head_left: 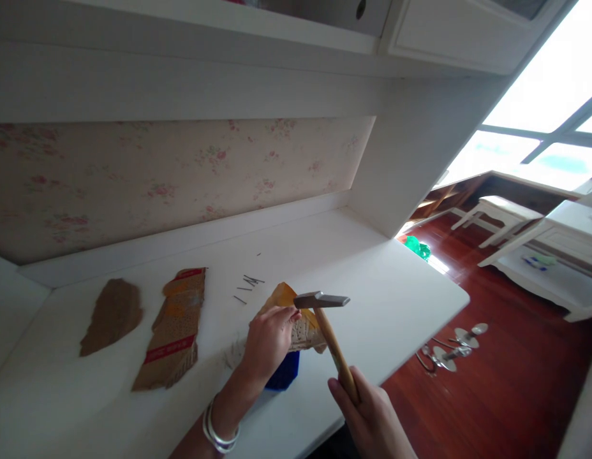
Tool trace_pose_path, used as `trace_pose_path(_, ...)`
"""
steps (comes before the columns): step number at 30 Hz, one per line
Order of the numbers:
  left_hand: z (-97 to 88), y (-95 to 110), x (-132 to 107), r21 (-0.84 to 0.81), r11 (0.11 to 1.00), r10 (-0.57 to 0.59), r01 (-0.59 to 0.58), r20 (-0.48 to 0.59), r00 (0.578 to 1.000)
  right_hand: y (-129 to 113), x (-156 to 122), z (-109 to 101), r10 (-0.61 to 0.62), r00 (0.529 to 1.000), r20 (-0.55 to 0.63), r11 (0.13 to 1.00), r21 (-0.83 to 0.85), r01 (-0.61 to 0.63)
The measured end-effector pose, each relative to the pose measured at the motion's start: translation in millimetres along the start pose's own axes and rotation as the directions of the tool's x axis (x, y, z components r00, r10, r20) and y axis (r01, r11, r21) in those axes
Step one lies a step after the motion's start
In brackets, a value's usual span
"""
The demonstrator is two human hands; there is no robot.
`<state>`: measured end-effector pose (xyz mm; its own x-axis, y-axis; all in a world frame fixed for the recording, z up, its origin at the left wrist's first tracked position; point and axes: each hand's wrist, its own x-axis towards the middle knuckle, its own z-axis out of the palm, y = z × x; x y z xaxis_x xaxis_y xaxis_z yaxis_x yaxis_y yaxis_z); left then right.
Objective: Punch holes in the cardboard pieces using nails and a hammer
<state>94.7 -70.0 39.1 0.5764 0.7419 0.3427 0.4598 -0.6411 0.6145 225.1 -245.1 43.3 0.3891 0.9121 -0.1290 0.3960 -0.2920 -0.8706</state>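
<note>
My right hand [365, 408] is wrapped round the wooden handle of a hammer [330, 336]. Its metal head is level with my left fingertips and close beside them. My left hand [270, 338] has its fingers pinched together over a torn piece of cardboard [303, 335] with an orange-yellow patch; what they hold is hidden. Under that cardboard, a dark blue block-like object [284, 373] shows partly. Several loose nails [249, 282] lie on the white desktop [372, 274] beyond my left hand.
A long torn cardboard strip with red bands [176, 325] lies to the left, with a smaller brown cardboard scrap [113, 315] farther left. A white side panel [420, 140] and overhead shelf [277, 32] enclose the desk. A lamp-like metal fixture [444, 357] is on the floor.
</note>
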Motion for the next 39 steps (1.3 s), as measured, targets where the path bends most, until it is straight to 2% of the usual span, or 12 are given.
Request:
trace_pose_path(7,1.0,-2.0,-1.1,0.015,1.0,0.011,-0.011,-0.002,1.0,4.8,-3.6,6.6,-0.044,0.991,-0.123,0.999,-0.005,0.043)
trace_pose_path(14,0.5,-1.4,-1.4,0.018,1.0,0.003,-0.003,0.002,1.0,4.3,-3.1,6.7,-0.066,0.986,-0.154,0.998,-0.029,0.062)
trace_pose_path(20,-0.5,1.2,-1.7,0.021,1.0,0.001,-0.001,0.003,1.0,3.3,-1.7,1.5,-0.074,0.996,-0.049,0.996,-0.058,0.071)
trace_pose_path(24,-0.6,1.4,-1.9,0.024,1.0,0.002,-0.002,0.01,1.0,4.0,-0.9,0.8,-0.095,0.992,-0.085,0.994,-0.062,0.09)
trace_pose_path(28,-0.9,1.0,-0.7,0.01,1.0,-0.002,0.002,0.012,1.0,5.3,-0.5,1.1,-0.089,0.995,-0.04,0.991,-0.102,0.085)
trace_pose_path(33,-0.4,0.2,0.1,0.015,1.0,0.012,-0.012,0.004,1.0,3.2,-0.1,1.1,-0.095,0.989,-0.114,0.992,-0.096,0.085)
trace_pose_path(37,-1.3,1.3,-0.6,0.025,1.0,0.002,-0.002,0.011,1.0,4.2,0.4,-1.3,-0.075,0.997,-0.023,0.99,-0.12,0.072)
trace_pose_path(39,-2.1,3.0,-1.7,0.028,1.0,0.003,-0.003,0.022,1.0,6.1,-1.5,-0.8,-0.074,0.997,-0.016,0.99,-0.12,0.071)
